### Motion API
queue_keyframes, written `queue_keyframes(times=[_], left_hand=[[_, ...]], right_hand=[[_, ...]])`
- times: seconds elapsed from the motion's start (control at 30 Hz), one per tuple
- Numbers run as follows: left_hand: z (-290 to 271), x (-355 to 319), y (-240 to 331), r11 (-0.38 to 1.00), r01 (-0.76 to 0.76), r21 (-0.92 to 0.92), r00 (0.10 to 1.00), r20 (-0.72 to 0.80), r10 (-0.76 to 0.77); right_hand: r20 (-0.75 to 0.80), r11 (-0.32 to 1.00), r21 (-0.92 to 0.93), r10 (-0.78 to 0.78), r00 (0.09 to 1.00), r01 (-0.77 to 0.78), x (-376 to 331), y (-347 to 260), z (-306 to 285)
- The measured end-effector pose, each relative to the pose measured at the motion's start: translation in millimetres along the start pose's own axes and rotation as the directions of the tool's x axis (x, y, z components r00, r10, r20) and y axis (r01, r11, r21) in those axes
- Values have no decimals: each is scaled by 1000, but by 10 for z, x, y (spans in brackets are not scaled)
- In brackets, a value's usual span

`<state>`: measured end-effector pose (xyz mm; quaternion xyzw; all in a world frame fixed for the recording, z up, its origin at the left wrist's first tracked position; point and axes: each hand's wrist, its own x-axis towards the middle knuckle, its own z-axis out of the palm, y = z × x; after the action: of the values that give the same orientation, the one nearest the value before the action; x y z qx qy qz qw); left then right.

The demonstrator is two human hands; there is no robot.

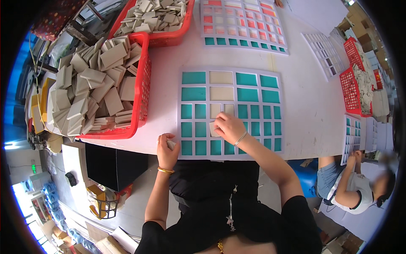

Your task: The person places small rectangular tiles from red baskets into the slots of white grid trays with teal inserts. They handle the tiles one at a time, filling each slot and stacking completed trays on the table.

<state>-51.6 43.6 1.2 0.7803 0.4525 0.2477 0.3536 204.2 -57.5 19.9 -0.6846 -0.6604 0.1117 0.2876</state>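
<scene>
Your right hand (pixel 228 126) presses a small beige tile (pixel 214 129) with curled fingers into a near cell of the white grid frame (pixel 230 112), which lies on the table (pixel 304 106). Your left hand (pixel 167 146), just left of the frame's near edge, is closed around another beige piece (pixel 171 144); the red basket (pixel 141 93) of tiles sits far left.

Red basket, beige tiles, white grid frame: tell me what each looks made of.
Red basket: looks like moulded plastic, given its glossy colour and open lattice wall.
Beige tiles: probably ceramic or stone, matte; flat, stiff squares with clean edges, loosely piled.
White grid frame: thin and matte, maybe plastic or foam sheet; its cut windows show teal beneath. The right hand presses one tile in.
</scene>
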Motion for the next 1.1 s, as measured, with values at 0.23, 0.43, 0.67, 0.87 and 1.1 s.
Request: queue_keyframes(times=[0.23,0.43,0.67,0.87,1.1], left_hand=[[24,43,34,1000,16,20,998,59,-17],[54,42,70,999,32,38,997,67,-35],[51,72,27,998,63,-16,992,111,-61],[46,84,42,998,52,-26,992,116,-49],[43,86,36,998,46,-37,993,111,-41]], right_hand=[[-125,966,212,180,976,-151,-182,7,45],[-92,1000,-15,24,995,-25,-285,-111,-101],[-30,1000,16,13,999,-12,-388,-52,-154],[-44,994,-108,-35,998,30,-503,-99,-163],[-12,978,-207,-29,1000,26,-464,-137,-98]])
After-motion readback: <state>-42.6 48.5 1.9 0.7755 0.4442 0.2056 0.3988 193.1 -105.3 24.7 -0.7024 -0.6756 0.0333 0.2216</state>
